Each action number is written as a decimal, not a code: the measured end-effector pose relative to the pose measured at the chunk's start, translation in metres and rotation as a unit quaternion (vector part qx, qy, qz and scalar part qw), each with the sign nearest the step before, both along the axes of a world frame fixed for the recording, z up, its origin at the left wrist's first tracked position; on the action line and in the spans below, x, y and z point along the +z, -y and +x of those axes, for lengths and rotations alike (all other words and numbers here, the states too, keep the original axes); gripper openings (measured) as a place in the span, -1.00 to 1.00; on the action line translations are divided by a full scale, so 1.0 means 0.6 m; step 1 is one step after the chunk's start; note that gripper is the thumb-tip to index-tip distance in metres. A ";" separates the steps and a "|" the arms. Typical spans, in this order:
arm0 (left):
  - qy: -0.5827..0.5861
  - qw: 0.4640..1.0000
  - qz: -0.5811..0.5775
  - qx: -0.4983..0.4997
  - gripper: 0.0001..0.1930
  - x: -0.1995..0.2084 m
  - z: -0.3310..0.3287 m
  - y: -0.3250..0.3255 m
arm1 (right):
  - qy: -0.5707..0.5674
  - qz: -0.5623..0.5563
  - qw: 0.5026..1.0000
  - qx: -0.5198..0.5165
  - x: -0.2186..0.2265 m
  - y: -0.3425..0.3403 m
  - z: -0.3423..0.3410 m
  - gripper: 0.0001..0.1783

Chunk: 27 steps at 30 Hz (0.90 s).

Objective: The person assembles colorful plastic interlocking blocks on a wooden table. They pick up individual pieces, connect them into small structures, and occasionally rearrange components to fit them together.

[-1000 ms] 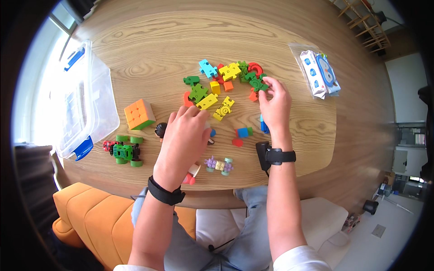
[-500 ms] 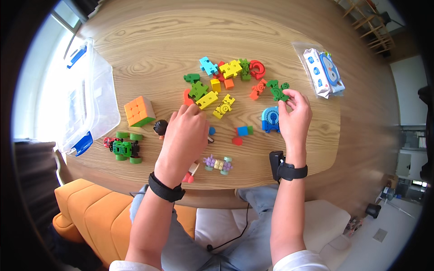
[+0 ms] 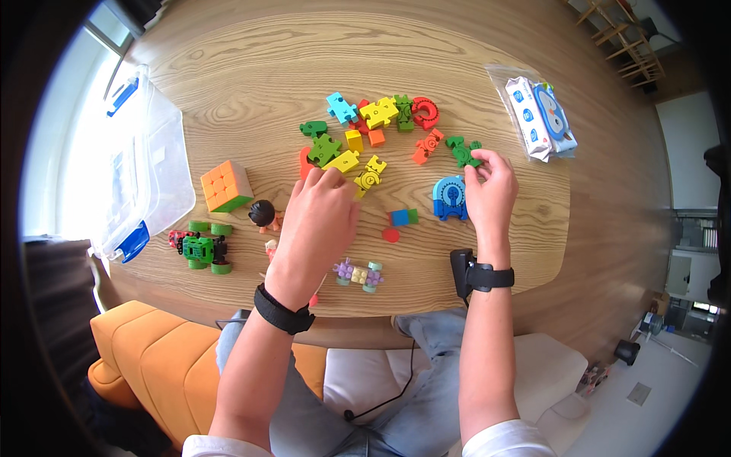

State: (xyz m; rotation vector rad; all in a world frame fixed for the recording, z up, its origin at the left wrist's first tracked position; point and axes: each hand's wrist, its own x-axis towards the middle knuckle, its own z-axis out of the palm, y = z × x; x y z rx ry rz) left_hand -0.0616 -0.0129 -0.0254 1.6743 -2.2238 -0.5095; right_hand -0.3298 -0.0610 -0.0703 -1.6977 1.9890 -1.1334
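My right hand [image 3: 493,186] pinches the lower edge of a green number-shaped puzzle piece [image 3: 461,151] between thumb and fingers. Just below it, a blue arch-shaped piece [image 3: 450,199] stands beside the thumb. With its fingers curled downward, my left hand [image 3: 316,225] hovers over the lower edge of the pile; its fingertips and anything in them are hidden. Right by those fingers are a yellow piece with a clock-like print [image 3: 369,177], a yellow block [image 3: 342,161] and a green jigsaw piece [image 3: 325,151]. An orange-red piece [image 3: 428,146] lies left of the green one.
At left are a clear plastic box [image 3: 164,152], a puzzle cube [image 3: 226,187], a green toy car [image 3: 201,249] and a dark-haired doll [image 3: 262,213]. A purple toy car [image 3: 359,275] lies near the front edge. A wipes pack [image 3: 542,118] is far right.
My left hand has shifted right, toward the yellow clock-print piece, uncovering the dark-haired doll. My right hand keeps its pinch on the green piece. The whole view has shifted slightly.
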 end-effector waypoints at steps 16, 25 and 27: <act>0.010 1.000 -0.001 -0.005 -0.77 0.000 -0.022 0.000 | -0.029 0.018 0.999 0.032 -0.007 0.006 -0.011 -0.78; 0.036 0.999 -0.001 0.006 -0.80 -0.001 -0.029 0.004 | -0.013 0.038 0.999 -0.011 0.065 -0.072 -0.048 -0.75; 0.038 0.999 -0.010 0.006 -0.80 -0.005 -0.031 0.006 | 0.013 0.070 0.997 -0.038 0.067 -0.079 -0.052 -0.75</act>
